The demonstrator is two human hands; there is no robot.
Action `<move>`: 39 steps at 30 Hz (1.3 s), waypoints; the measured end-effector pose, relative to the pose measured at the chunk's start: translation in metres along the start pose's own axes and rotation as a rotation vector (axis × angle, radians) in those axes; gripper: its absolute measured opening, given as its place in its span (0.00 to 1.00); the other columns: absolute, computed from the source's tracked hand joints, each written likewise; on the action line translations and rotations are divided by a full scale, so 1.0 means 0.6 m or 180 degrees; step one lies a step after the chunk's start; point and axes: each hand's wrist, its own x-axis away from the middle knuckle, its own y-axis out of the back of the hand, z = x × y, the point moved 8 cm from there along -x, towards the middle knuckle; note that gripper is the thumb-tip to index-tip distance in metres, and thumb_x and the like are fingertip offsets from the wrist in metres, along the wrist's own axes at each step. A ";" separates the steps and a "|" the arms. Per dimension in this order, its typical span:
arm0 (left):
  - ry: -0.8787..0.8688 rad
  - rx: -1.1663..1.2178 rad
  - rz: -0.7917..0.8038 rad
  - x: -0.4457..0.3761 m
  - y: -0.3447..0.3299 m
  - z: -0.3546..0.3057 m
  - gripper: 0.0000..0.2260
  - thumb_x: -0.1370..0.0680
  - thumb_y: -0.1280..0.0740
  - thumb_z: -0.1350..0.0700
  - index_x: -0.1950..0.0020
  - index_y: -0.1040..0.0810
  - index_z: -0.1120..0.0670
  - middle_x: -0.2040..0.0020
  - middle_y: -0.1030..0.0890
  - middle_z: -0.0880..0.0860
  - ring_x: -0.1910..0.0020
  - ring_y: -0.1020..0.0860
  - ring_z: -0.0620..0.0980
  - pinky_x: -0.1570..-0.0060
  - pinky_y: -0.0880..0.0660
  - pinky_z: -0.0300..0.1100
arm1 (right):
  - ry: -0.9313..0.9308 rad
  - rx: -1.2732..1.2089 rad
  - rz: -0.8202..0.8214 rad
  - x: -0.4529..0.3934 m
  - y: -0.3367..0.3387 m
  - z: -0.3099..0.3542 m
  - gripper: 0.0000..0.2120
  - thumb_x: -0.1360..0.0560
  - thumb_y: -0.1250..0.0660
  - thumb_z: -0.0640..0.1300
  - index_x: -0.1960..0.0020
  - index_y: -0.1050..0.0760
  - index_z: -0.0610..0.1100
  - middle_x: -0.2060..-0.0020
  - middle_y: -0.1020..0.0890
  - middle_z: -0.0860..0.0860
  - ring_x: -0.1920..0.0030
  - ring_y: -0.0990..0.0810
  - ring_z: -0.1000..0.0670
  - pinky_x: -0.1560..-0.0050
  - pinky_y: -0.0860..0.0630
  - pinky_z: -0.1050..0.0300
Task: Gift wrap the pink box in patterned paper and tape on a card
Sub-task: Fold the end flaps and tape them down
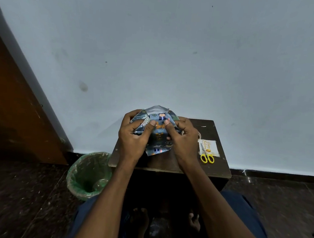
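Patterned paper (pixel 159 132) gripped by left hand (pixel 134 135) and right hand (pixel 183 137), thumbs pressing.

Glossy patterned paper (pixel 159 132), silvery inside; dark matt wooden table (pixel 215 134); yellow plastic-handled scissors (pixel 206 155); matt paper card (pixel 211 146); shiny plastic-lined bin (pixel 88 175).

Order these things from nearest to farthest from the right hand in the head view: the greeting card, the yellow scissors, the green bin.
From the right hand:
1. Greeting card, just to its right on the table.
2. Yellow scissors, lying over the card's near edge, handles toward the person.
3. Green bin, on the floor left of the table.
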 end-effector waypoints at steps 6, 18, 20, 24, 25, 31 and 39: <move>-0.0163 -0.0422 -0.0132 -0.004 0.001 0.001 0.16 0.21 0.29 0.40 0.42 0.13 0.49 0.32 0.22 0.45 0.32 0.26 0.44 0.34 0.24 0.55 | 0.0531 0.0910 -0.0306 0.007 0.004 0.032 0.10 0.24 0.23 0.51 0.47 0.13 0.47 0.36 0.23 0.57 0.33 0.29 0.54 0.41 0.21 0.51; -0.0311 -0.1396 -0.0470 -0.007 0.000 0.002 0.17 0.19 0.34 0.38 0.45 0.20 0.51 0.22 0.34 0.52 0.32 0.33 0.56 0.37 0.44 0.45 | 0.1269 0.1207 -0.0418 -0.003 -0.001 0.068 0.07 0.24 0.23 0.42 0.48 0.14 0.40 0.55 0.14 0.49 0.52 0.16 0.50 0.51 0.20 0.47; -0.0394 -0.1583 -0.0539 -0.005 -0.001 -0.004 0.16 0.18 0.33 0.39 0.44 0.20 0.51 0.22 0.34 0.53 0.33 0.32 0.57 0.38 0.44 0.44 | 0.1201 0.1214 -0.0329 -0.012 -0.005 0.066 0.08 0.23 0.24 0.43 0.45 0.14 0.41 0.53 0.13 0.50 0.51 0.15 0.50 0.50 0.19 0.47; -0.0541 -0.1752 -0.0765 -0.004 0.000 -0.010 0.11 0.20 0.27 0.43 0.42 0.16 0.48 0.29 0.30 0.53 0.40 0.31 0.56 0.39 0.39 0.46 | 0.0952 0.1023 -0.0122 -0.035 -0.012 0.069 0.10 0.23 0.24 0.43 0.42 0.15 0.46 0.53 0.13 0.59 0.51 0.14 0.56 0.48 0.18 0.43; -0.0548 -0.1732 -0.0851 -0.005 0.004 -0.010 0.11 0.20 0.26 0.45 0.42 0.15 0.48 0.32 0.30 0.52 0.42 0.32 0.55 0.40 0.37 0.47 | 0.0939 0.1024 -0.0091 -0.038 -0.014 0.072 0.10 0.24 0.24 0.44 0.42 0.16 0.48 0.55 0.15 0.63 0.52 0.15 0.56 0.48 0.19 0.40; -0.0801 -0.1629 -0.0838 -0.008 0.004 -0.019 0.09 0.20 0.24 0.52 0.40 0.14 0.49 0.45 0.17 0.43 0.42 0.30 0.52 0.42 0.33 0.51 | 0.1064 0.0990 -0.0058 -0.041 -0.019 0.077 0.07 0.22 0.26 0.40 0.45 0.19 0.44 0.54 0.17 0.61 0.52 0.17 0.55 0.47 0.20 0.41; -0.0206 -0.0974 -0.0533 -0.021 0.007 -0.001 0.18 0.21 0.25 0.56 0.32 0.19 0.43 0.49 0.22 0.45 0.45 0.30 0.45 0.35 0.37 0.43 | 0.1536 0.0971 0.0268 -0.033 -0.041 0.089 0.08 0.23 0.27 0.32 0.44 0.15 0.39 0.50 0.14 0.48 0.46 0.16 0.52 0.46 0.20 0.56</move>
